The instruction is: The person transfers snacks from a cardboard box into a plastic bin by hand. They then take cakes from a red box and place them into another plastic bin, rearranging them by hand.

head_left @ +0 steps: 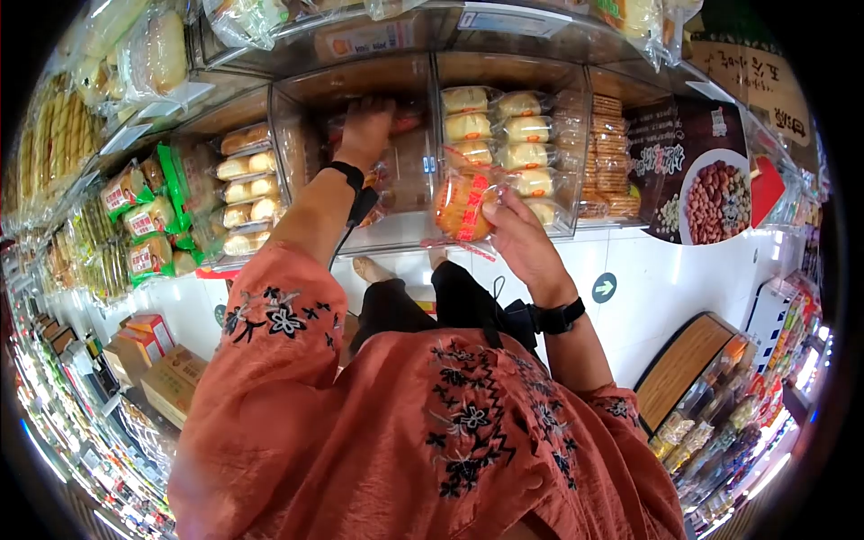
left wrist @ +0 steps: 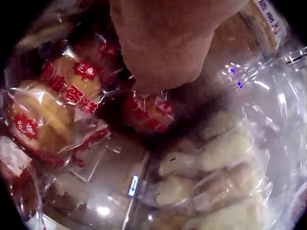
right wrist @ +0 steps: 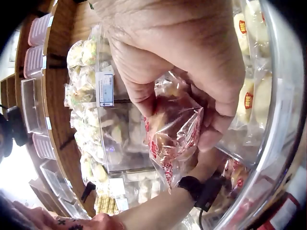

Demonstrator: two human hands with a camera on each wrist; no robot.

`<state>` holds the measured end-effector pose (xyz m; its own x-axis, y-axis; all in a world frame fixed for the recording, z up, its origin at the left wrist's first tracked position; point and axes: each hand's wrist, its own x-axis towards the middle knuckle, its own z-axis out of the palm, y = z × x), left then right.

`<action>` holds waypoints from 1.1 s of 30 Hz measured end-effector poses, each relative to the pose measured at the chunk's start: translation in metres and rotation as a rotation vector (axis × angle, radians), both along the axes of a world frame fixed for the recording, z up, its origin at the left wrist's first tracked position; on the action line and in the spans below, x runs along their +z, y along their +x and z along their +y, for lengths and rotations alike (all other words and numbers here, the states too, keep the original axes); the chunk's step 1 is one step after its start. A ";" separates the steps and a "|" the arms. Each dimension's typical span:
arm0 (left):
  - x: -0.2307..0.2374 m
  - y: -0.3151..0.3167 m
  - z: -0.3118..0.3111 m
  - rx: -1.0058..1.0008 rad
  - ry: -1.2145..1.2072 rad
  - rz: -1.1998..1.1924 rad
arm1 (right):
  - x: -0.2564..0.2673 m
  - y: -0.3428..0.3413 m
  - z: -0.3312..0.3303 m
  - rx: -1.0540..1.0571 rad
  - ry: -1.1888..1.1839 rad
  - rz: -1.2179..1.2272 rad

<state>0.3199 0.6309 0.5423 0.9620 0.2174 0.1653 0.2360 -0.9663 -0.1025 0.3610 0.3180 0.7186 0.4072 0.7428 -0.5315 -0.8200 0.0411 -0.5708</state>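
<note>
In the head view, the left hand (head_left: pixel 367 133) is inside a clear-walled bin, over red-printed packages. The left wrist view shows that hand (left wrist: pixel 163 45) above a wrapped item (left wrist: pixel 149 114); its fingertips are hidden, so a grip cannot be made out. More wrapped round pastries with red labels (left wrist: pixel 45 117) lie beside it. The right hand (head_left: pixel 526 236) holds up a clear packet with a round golden pastry and red print (head_left: pixel 463 205), in front of the bins. In the right wrist view, thumb and fingers of this hand (right wrist: pixel 177 62) pinch the packet (right wrist: pixel 173 127).
Bins of wrapped cream-coloured buns (head_left: pixel 525 129) and stacked crackers (head_left: pixel 608 153) stand right of the left hand's bin. Filled rolls (head_left: pixel 247 191) and green-edged packets (head_left: pixel 148 219) are to its left. A shelf edge with a label (head_left: pixel 513 20) runs above.
</note>
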 end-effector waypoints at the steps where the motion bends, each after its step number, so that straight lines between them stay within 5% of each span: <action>1: 0.000 0.000 -0.002 0.010 0.014 -0.003 | -0.002 -0.001 0.001 0.003 0.001 -0.005; 9: 0.010 -0.006 -0.008 0.002 0.040 -0.049 | -0.001 -0.005 0.024 0.080 0.096 0.065; 12: 0.033 -0.010 -0.008 0.144 -0.170 0.156 | -0.010 -0.008 0.035 0.051 0.099 0.084; 15: 0.095 -0.024 0.001 0.231 -0.738 0.221 | -0.015 -0.011 0.043 0.035 0.091 0.066; 18: 0.171 -0.050 -0.017 0.492 -1.682 0.203 | -0.011 -0.011 0.054 0.037 0.107 0.027; 21: 0.181 -0.071 -0.032 0.321 -1.874 0.207 | -0.009 -0.015 0.065 0.052 0.129 0.017; 33: 0.174 -0.089 -0.009 0.477 -1.952 0.055 | -0.011 -0.014 0.057 0.225 -0.032 -0.096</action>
